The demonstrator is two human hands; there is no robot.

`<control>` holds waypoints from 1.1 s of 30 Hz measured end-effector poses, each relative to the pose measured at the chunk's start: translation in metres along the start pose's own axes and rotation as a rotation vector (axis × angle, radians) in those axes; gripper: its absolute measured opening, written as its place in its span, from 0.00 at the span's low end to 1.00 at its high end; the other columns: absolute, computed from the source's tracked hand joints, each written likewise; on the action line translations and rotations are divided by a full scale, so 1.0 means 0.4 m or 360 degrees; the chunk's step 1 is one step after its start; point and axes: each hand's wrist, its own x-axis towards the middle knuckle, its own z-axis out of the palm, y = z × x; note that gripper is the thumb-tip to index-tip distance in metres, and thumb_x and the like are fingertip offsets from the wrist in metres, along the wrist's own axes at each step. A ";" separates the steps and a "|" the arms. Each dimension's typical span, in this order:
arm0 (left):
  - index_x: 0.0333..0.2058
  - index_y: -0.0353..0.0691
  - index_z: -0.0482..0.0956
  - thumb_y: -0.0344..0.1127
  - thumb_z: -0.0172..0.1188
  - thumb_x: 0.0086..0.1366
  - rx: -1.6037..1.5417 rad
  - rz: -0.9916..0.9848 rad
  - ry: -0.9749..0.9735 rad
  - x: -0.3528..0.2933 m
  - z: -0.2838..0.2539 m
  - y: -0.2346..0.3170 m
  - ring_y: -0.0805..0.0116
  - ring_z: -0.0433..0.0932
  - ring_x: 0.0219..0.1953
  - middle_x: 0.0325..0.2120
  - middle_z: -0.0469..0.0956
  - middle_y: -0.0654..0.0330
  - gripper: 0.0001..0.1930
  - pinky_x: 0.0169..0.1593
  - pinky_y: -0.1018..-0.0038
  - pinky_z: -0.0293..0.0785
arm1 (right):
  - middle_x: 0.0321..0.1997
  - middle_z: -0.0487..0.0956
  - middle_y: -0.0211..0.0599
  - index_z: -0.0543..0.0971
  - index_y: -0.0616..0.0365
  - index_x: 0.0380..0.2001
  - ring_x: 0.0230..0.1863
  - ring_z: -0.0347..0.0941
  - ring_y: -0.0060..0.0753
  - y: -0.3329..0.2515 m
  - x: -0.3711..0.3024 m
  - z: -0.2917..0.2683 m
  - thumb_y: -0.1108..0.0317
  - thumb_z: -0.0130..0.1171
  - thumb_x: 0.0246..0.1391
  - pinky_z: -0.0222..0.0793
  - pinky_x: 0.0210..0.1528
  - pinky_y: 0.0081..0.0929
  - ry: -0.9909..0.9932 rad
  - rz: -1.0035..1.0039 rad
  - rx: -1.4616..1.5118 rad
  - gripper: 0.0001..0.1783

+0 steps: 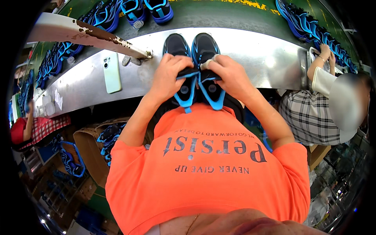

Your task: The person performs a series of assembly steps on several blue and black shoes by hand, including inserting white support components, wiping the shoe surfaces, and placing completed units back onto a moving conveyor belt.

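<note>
Two black sneakers with bright blue trim lie side by side on the metal bench's edge, toes pointing away from me. My left hand (169,75) is closed on the tongue of the left sneaker (176,44), thumb and fingers pinching it near the opening. My right hand (232,73) grips the tongue of the right sneaker (204,43) in the same way. Pale wraps cover some right fingertips. Both heels reach toward my orange shirt (207,188), with round insole marks showing inside. The laces are partly hidden by my fingers.
A pale green phone (112,73) lies on the metal bench (270,58), left of a chipped white post (86,36). Sneakers line the green conveyor beyond. Co-workers sit at both sides, one in a plaid garment (309,117) at right. A cardboard box (87,150) stands lower left.
</note>
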 end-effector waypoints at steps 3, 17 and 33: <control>0.35 0.44 0.78 0.19 0.59 0.41 0.0054 0.0007 -0.0082 -0.056 0.011 0.000 0.56 0.68 0.44 0.51 0.77 0.68 0.19 0.50 0.66 0.65 | 0.39 0.77 0.39 0.78 0.49 0.44 0.42 0.76 0.43 0.028 -0.024 0.013 0.79 0.64 0.36 0.74 0.43 0.36 0.0303 0.0365 0.0679 0.26; 0.44 0.42 0.77 0.19 0.60 0.42 0.0466 0.0033 0.0166 -0.071 0.063 0.034 0.58 0.68 0.44 0.56 0.72 0.61 0.26 0.48 0.66 0.66 | 0.47 0.75 0.37 0.79 0.51 0.39 0.43 0.74 0.41 -0.035 -0.065 0.062 0.79 0.58 0.43 0.75 0.38 0.31 0.0274 -0.0022 -0.0314 0.17; 0.53 0.38 0.74 0.33 0.59 0.60 0.0033 -0.0201 -0.0179 -0.047 -0.043 0.061 0.52 0.66 0.55 0.57 0.70 0.51 0.21 0.60 0.63 0.60 | 0.54 0.68 0.56 0.77 0.55 0.44 0.55 0.66 0.58 -0.050 -0.079 -0.034 0.70 0.60 0.49 0.63 0.58 0.41 -0.0009 0.0016 0.0663 0.17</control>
